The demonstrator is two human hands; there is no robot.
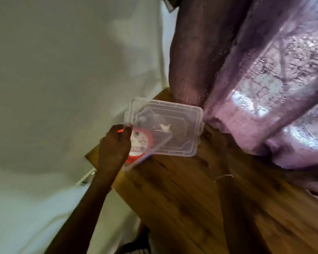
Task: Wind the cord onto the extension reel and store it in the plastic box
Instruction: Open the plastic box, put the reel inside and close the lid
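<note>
- Pinching a corner of the clear lid point(182, 116) between thumb and curled fingers, the left hand point(114, 145) is reaching in from the lower left.
- The lid is lying skewed over the plastic box point(136, 165), so it is seemingly not snapped on yet.
- The box is sitting at the far left corner of a wooden table point(191, 198), just beside a purple curtain point(264, 88) and a pale wall point(62, 70).
- The red reel point(143, 142) is lying inside the box at its left end, close to the hand, and is showing through the plastic.
- Blur is hiding the cord itself, so whether every turn is wound on cannot be told.
- The right hand is not showing in the view.
- A small pale loop point(223, 177) is lying on the table, well apart from the box. What it is cannot be told.
- Judging from this, the winding and the placing of the reel are looking done. The task is nearing its end, with squaring the lid and pressing it shut probably remaining.
</note>
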